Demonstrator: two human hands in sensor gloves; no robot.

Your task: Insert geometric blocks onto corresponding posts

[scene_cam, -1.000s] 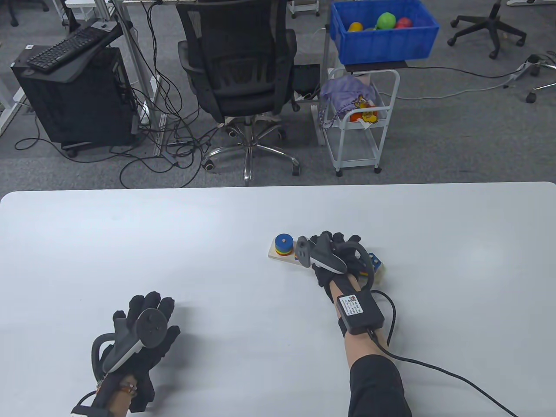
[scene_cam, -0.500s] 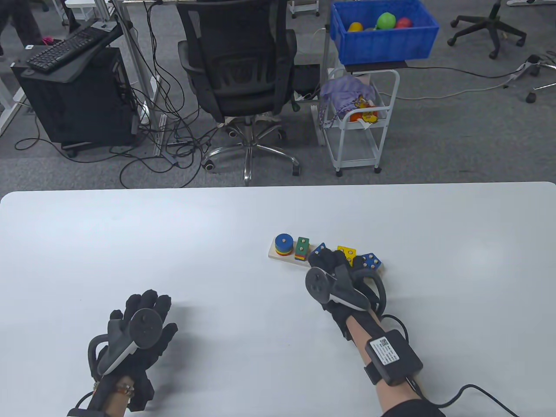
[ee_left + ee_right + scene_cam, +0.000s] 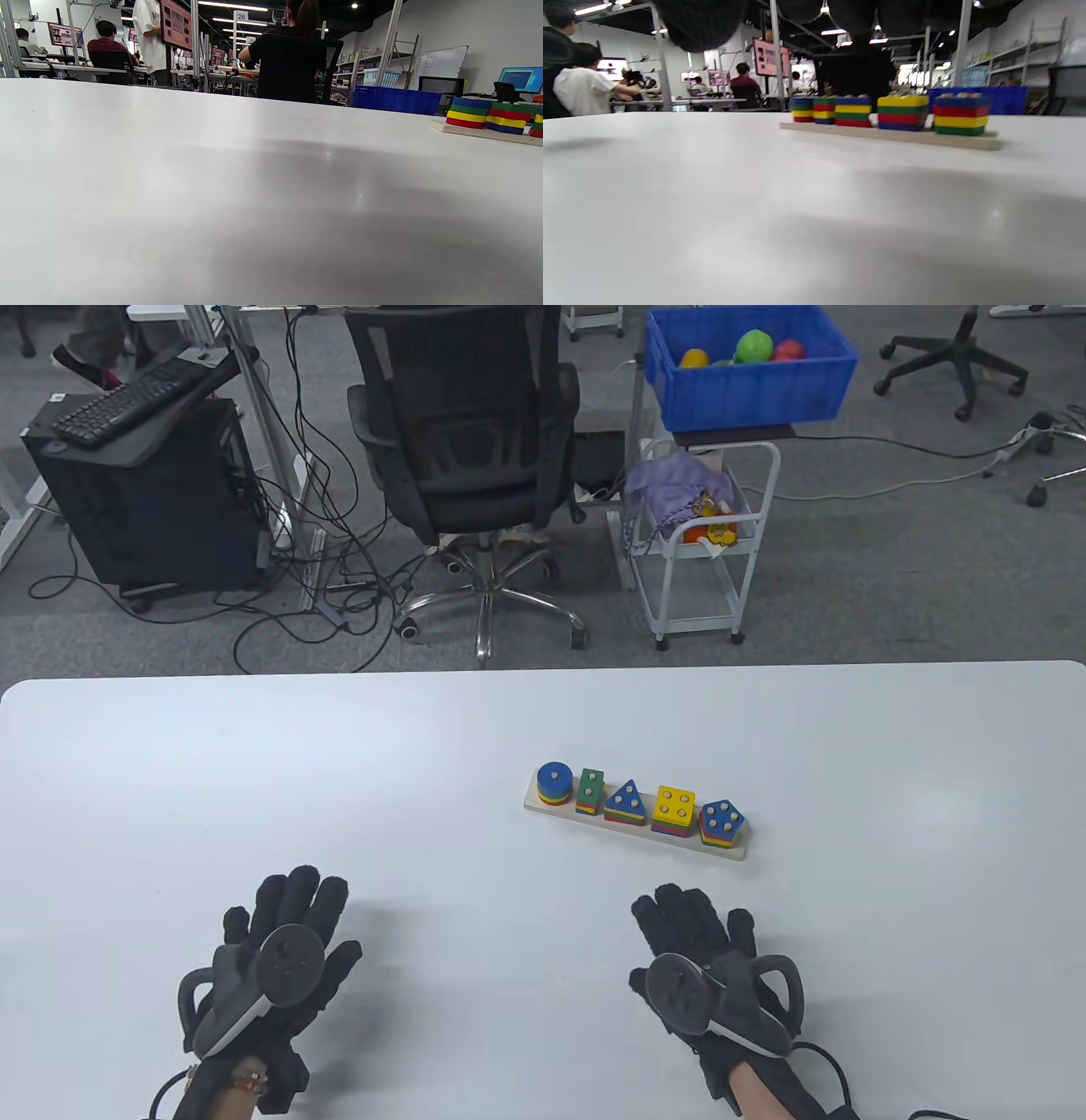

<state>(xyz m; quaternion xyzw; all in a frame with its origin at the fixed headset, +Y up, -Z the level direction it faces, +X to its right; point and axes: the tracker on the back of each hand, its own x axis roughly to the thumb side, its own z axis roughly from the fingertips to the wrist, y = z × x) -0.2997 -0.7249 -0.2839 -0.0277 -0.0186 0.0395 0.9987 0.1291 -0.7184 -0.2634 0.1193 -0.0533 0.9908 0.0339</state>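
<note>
A wooden post board (image 3: 738, 850) lies right of the table's middle, carrying several coloured stacks: blue round (image 3: 554, 782), green rectangle (image 3: 590, 790), blue triangle (image 3: 626, 800), yellow square (image 3: 675, 807) and blue pentagon (image 3: 722, 820). The same board (image 3: 891, 135) and its stacks show across the right wrist view. My left hand (image 3: 284, 929) rests flat on the table at front left, fingers straight and empty. My right hand (image 3: 691, 925) lies flat at front right, short of the board, also empty.
The white table (image 3: 254, 780) ends at its far edge, with an office chair (image 3: 462, 432) and a white cart (image 3: 700, 534) bearing a blue bin (image 3: 747, 398) beyond it. People stand and sit in the background of the wrist views.
My right hand has left the board and drawn back towards the front edge, uncovering all the stacks. My left hand has barely shifted.
</note>
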